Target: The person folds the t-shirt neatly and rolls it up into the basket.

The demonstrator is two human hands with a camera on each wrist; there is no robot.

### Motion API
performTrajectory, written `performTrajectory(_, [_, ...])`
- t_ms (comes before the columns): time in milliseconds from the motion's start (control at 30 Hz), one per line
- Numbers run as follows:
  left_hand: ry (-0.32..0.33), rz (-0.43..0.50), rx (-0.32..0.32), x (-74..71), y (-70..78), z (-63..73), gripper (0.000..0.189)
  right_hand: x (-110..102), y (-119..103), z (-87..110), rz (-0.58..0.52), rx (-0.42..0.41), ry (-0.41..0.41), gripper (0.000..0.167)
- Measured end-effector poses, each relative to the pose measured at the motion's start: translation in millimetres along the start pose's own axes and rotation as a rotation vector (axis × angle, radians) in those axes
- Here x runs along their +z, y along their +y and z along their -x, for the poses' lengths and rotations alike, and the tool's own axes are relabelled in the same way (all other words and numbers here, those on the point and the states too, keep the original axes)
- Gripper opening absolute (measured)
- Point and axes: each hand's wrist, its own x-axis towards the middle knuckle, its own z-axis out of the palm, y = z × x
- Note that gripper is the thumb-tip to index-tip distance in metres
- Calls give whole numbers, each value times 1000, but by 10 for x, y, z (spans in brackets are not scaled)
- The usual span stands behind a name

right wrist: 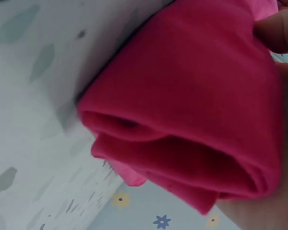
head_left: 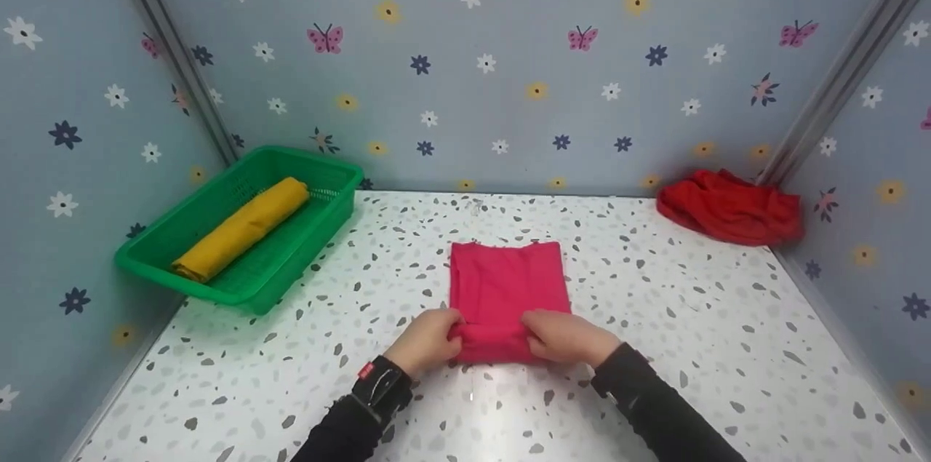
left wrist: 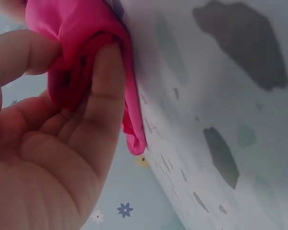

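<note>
A bright pink cloth (head_left: 513, 280), folded to a narrow rectangle, lies on the speckled table with its near end rolled over into a thick band. My left hand (head_left: 428, 338) pinches the left end of that band, and my right hand (head_left: 567, 337) holds the right end. In the left wrist view, the thumb and fingers of the left hand (left wrist: 53, 139) close round the rolled layers (left wrist: 79, 62). The right wrist view shows the roll's open end (right wrist: 182, 148) with its loose inner layers; much of the right hand is hidden behind the cloth there.
A green plastic basket (head_left: 280, 284) stands at the left, holding a rolled yellow cloth (head_left: 244, 229). A crumpled red cloth (head_left: 731, 207) lies in the back right corner. Flower-patterned walls (head_left: 502, 25) enclose the white speckled table (head_left: 691, 316) at the back and both sides.
</note>
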Motion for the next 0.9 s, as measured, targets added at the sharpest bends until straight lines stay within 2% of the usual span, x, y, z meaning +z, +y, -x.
performTrajectory(167, [13, -7, 7, 13, -2, -33, 12, 49, 45, -19, 26, 5, 36, 6])
performTrajectory(433, [-31, 42, -89, 5, 25, -71, 14, 85, 75, -41, 49, 32, 42, 10])
performTrajectory(600, [-43, 37, -109, -1, 45, -88, 15, 111, 31, 4, 110, 34, 107, 19])
performTrajectory(800, [-51, 31, -102, -21, 61, -89, 15, 81, -115, 97, 250, -70, 258, 40])
performTrajectory(900, [-56, 40, -105, -29, 67, -85, 15, 70, -225, 156, 323, -129, 308, 49])
